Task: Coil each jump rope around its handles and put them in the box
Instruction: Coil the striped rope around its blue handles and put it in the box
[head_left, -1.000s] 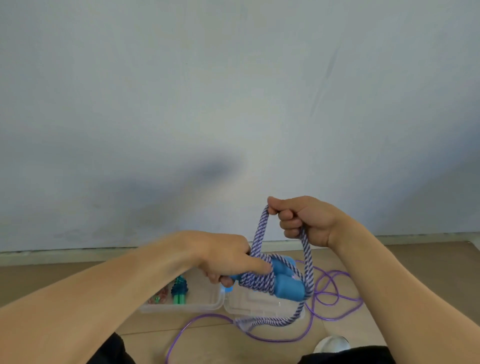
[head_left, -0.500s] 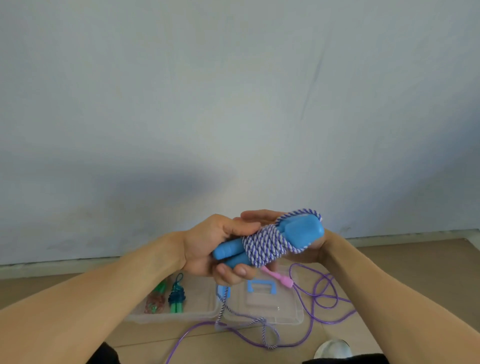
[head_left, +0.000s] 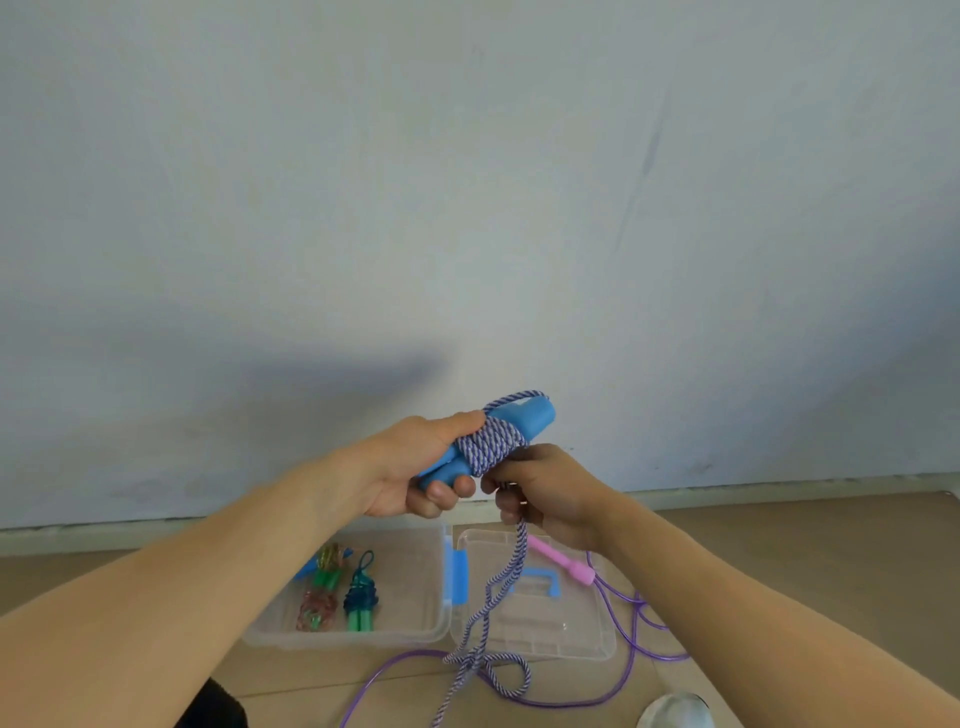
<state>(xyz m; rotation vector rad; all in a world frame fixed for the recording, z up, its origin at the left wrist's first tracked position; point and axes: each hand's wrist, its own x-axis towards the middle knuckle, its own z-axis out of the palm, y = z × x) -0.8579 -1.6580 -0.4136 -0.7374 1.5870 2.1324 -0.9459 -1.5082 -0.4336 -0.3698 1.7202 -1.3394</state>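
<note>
My left hand (head_left: 415, 467) grips the two blue handles (head_left: 524, 423) of a jump rope, held up in front of the wall. Several turns of its blue-and-white braided rope (head_left: 493, 447) are wound round the handles. My right hand (head_left: 540, 493) is closed on the loose braided rope just below the coil; the rest of the rope (head_left: 488, 613) hangs to the floor. Below stands the clear plastic box (head_left: 436, 629), open, with two coiled green-handled ropes (head_left: 361, 603) inside.
The box's clear lid (head_left: 582, 644) with a blue handle lies to the right of the box. A purple rope (head_left: 623, 670) with a pink handle (head_left: 563, 561) trails across the lid and the wooden floor. The wall rises close behind.
The wrapped handles tilted and rose slightly. My right hand came off the handles' far side, dropped under the coil and took hold of the loose rope.
</note>
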